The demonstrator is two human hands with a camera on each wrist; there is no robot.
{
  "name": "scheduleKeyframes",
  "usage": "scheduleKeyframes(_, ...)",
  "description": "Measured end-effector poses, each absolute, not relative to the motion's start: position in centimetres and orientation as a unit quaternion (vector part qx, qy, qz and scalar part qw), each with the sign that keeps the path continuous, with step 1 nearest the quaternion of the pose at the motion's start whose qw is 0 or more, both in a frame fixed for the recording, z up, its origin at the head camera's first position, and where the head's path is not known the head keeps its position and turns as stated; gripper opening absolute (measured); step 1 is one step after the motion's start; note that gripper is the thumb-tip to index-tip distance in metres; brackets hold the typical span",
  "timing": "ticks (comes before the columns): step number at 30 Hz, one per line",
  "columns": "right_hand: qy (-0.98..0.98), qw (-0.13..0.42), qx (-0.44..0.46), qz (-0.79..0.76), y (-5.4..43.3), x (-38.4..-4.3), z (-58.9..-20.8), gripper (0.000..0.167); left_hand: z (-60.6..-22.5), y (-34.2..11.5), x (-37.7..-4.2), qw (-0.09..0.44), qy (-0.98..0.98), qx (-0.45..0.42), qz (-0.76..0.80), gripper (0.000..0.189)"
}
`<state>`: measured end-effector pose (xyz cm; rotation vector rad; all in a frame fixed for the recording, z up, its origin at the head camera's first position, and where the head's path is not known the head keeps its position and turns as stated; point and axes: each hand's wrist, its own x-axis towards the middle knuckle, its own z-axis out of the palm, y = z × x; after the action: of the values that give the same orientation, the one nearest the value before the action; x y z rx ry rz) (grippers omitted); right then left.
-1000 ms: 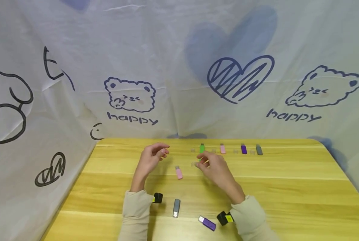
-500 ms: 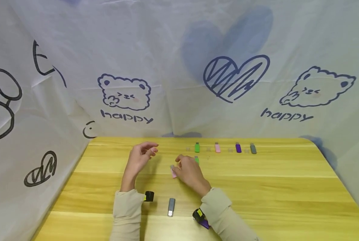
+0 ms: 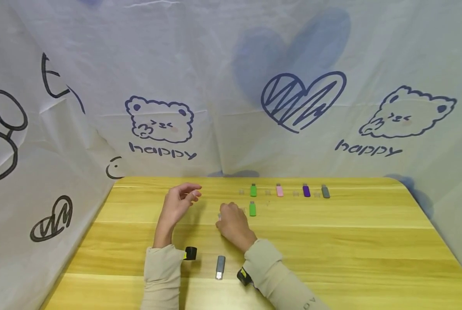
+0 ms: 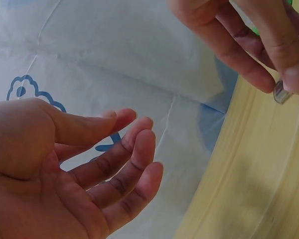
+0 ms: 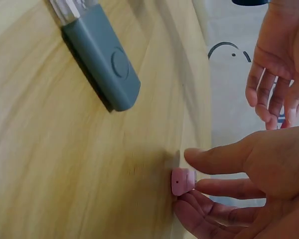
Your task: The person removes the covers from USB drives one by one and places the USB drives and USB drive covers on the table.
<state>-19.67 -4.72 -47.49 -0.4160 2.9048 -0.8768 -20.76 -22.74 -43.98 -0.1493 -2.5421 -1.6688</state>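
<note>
My right hand (image 3: pixel 234 224) is low over the table, fingers curled around a pink USB stick (image 5: pixel 182 181) at its sides. Most of the stick is hidden by the hand in the head view; its capped end peeks out between thumb and finger in the left wrist view. Just right of that hand lies a green USB stick (image 3: pixel 252 209). My left hand (image 3: pixel 178 203) hovers to the left, fingers loosely bent with nothing in them. A grey USB stick (image 3: pixel 220 267) lies nearer to me, between the forearms.
Along the back of the table (image 3: pixel 351 241) runs a row of USB sticks: green (image 3: pixel 253 190), pink (image 3: pixel 279 190), purple (image 3: pixel 306 190) and grey (image 3: pixel 325 191). Small clear pieces (image 3: pixel 241 191) lie between them. A printed white cloth (image 3: pixel 231 142) hangs behind and at the left.
My right hand has moved left from the green USB stick to the pink one and closed around it. The right forearm now covers the near purple stick. My left hand has barely moved.
</note>
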Motion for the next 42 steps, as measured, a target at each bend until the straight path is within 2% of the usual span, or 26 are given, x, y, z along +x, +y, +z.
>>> scheduleKeyframes(4,0.95,0.038,-0.145,-0.275,-5.0,-19.6,-47.3,0.027,-44.0,-22.8,-20.9,0.047,-0.835,-0.043,-0.546,0.023)
scheduleKeyframes(9,0.942,0.052,-0.156,-0.292,-4.9,-19.7,-47.4,0.027,-44.2,-22.9,-21.1,0.051,-0.839,-0.043,-0.54,0.024)
scheduleKeyframes(18,0.924,0.059,-0.134,-0.354,-3.5,-19.2,-46.3,0.013,-44.2,-22.5,-21.2,0.046,-0.841,-0.043,-0.537,0.022)
scheduleKeyframes(30,0.887,-0.001,-0.148,-0.438,1.4,-17.3,-43.3,0.003,-43.8,-21.3,-20.8,0.032,-0.829,-0.082,-0.552,0.023)
scheduleKeyframes(42,0.868,-0.057,-0.125,-0.477,7.0,-16.3,-42.7,0.012,-42.3,-18.4,-20.0,0.005,-0.823,-0.133,-0.552,0.02)
